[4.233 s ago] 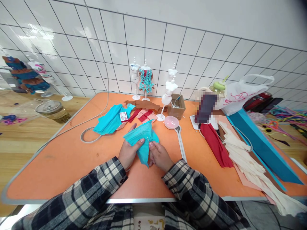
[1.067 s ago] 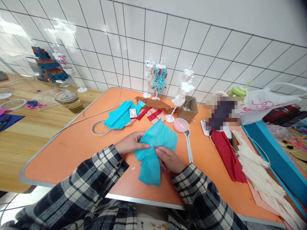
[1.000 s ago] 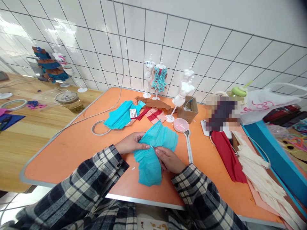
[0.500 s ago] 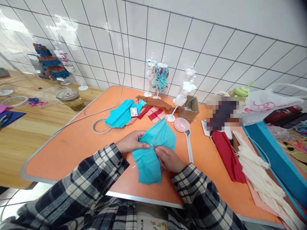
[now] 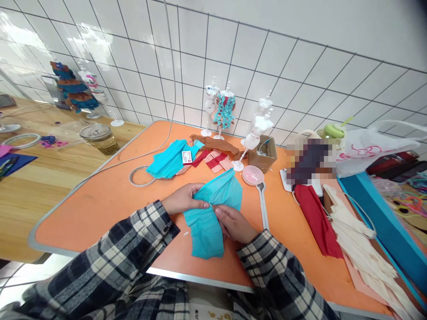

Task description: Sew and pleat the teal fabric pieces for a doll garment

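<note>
A piece of crinkled turquoise crepe paper (image 5: 208,238) hangs between my two hands, over the front of the orange table. My left hand (image 5: 185,198) pinches its folded upper edge, with the thumb lying on top. From the right, my right hand (image 5: 235,222) grips a thin, shiny needle (image 5: 211,206) between thumb and forefinger. The needle's tip reaches the paper close to my left thumb; whether it goes through cannot be seen. The other fingers of my right hand are partly behind the paper.
Behind my hands lie another turquoise piece (image 5: 170,158), a tape roll (image 5: 133,182) and striped pieces (image 5: 216,161). A pink bowl (image 5: 252,175), scissors (image 5: 263,204), white mini mannequins (image 5: 258,126) and a cardboard box (image 5: 267,155) stand nearby. Red material (image 5: 316,220) lies right.
The upper right part of the turquoise paper has drawn in slightly to the left. Both hands keep nearly the same place and hold. The view has shifted a little.
</note>
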The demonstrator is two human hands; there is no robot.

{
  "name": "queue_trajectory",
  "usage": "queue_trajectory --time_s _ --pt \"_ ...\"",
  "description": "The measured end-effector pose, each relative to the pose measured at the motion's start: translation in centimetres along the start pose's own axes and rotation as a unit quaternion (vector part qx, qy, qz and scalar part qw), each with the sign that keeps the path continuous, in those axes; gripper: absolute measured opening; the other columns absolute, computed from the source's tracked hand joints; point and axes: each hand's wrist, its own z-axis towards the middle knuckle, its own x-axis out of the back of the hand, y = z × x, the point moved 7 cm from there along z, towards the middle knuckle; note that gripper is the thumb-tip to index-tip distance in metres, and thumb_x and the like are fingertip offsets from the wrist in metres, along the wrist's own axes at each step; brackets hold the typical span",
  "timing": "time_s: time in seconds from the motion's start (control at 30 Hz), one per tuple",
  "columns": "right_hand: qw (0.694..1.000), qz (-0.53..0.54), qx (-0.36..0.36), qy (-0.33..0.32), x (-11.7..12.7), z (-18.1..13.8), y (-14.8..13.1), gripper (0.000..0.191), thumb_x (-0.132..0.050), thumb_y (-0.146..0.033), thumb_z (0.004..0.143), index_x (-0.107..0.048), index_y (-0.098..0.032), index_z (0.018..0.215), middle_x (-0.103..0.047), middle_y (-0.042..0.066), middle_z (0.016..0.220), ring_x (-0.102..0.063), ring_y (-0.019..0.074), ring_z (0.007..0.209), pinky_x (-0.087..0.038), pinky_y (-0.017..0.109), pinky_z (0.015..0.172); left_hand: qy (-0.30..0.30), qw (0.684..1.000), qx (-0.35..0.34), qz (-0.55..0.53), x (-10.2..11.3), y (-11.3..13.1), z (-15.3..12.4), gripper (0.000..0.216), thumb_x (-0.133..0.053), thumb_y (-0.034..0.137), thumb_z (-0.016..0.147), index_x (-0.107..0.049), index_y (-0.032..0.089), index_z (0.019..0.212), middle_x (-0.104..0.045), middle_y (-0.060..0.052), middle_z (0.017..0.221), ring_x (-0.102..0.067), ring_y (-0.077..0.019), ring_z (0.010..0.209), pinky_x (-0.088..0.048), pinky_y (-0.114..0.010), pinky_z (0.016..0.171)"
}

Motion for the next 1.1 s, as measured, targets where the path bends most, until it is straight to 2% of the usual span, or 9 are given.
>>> queue_trajectory --time_s 0.23,0.4,0.67,0.87,1.0,1.1 --pt "1.0 0.014 -0.008 -0.012 0.0 -0.1 0.4 0.053 -0.04 -0.073 0.087 -0.048 -0.022 0.078 -0.041 -0.008 0.044 -0.039 0.0096 0.036 -0.037 0.023 0.038 0.001 0.999 -0.006 -0.038 0.0 0.3 -0.1 0.051 -0.08 0.03 0.071 -0.062 0.013 0.116 -0.073 -0.007 0.106 -0.068 -0.0205 0.095 -0.053 -0.032 0.086" --pt "1.0 -0.021 0.012 -0.006 -0.1 0.0 0.0 0.052 -0.038 -0.071 0.09 -0.045 -0.022 0.073 -0.043 -0.007 0.047 -0.038 0.0082 0.037 -0.03 0.021 0.036 -0.016 1.0 -0.006 -0.011 -0.5 0.5 0.0 0.048 -0.08 0.031 0.072 -0.063 0.013 0.113 -0.073 -0.007 0.104 -0.067 -0.021 0.095 -0.052 -0.033 0.087" --pt "0.999 -0.03 0.005 0.008 -0.2 0.1 0.3 0.055 -0.035 -0.073 0.089 -0.047 -0.022 0.074 -0.043 -0.006 0.046 -0.038 0.0093 0.039 -0.029 0.022 0.037 -0.014 1.0 -0.013 0.008 -1.1 0.5 0.0 0.048 -0.081 0.031 0.069 -0.065 0.014 0.111 -0.074 -0.004 0.099 -0.067 -0.0204 0.092 -0.052 -0.032 0.085" --pt "0.999 -0.025 0.019 0.007 -0.1 0.4 0.8 0.054 -0.036 -0.072 0.089 -0.047 -0.022 0.073 -0.043 -0.005 0.049 -0.04 0.0104 0.044 -0.03 0.023 0.042 -0.025 1.0 -0.012 0.007 -1.2 0.5 0.0 0.054 -0.079 0.032 0.072 -0.061 0.014 0.12 -0.072 -0.007 0.11 -0.067 -0.0228 0.1 -0.052 -0.034 0.088" --pt "0.999 -0.033 0.021 0.014 0.0 0.3 0.6 0.053 -0.035 -0.07 0.091 -0.045 -0.023 0.07 -0.044 -0.004 0.05 -0.041 0.0114 0.046 -0.031 0.025 0.044 -0.023 0.999 -0.028 0.007 -0.8 0.8 -0.1 0.056 -0.075 0.034 0.077 -0.058 0.016 0.127 -0.069 -0.009 0.12 -0.062 -0.0266 0.114 -0.049 -0.037 0.096" --pt "0.999 -0.036 0.018 0.012 0.0 0.1 0.4 0.053 -0.035 -0.071 0.09 -0.045 -0.023 0.071 -0.044 -0.004 0.05 -0.041 0.0117 0.047 -0.032 0.025 0.045 -0.018 0.999 -0.032 -0.008 -0.4 0.9 -0.3 0.06 -0.075 0.032 0.077 -0.055 0.017 0.132 -0.068 -0.01 0.122 -0.06 -0.0277 0.118 -0.048 -0.038 0.098"
